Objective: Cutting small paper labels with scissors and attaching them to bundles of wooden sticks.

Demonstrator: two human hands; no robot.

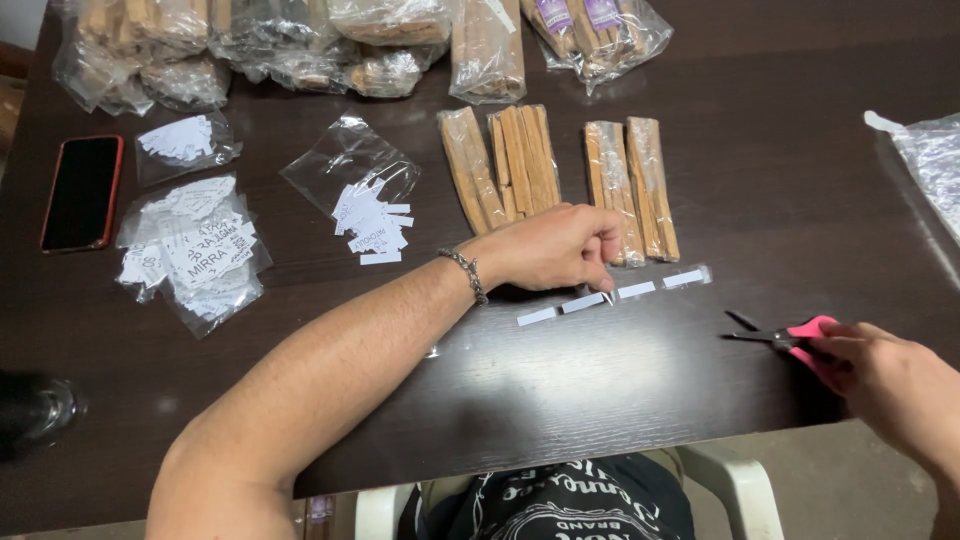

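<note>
now, by parts:
left hand (550,247): fingers pinch the clear strip of white labels (612,293), flat on the counter (560,380) just near the wrapped wood sticks (630,190).
right hand (890,385): grasps pink scissors (790,335), right of strip.
tip: probably hold strip taut, cut between labels.

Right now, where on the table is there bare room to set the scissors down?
Bare wood lies between the row of white labels and the near table edge, left of the scissors in the right hand. Another patch lies right of the wrapped wood sticks. The far edge is crowded with plastic bags.
</note>
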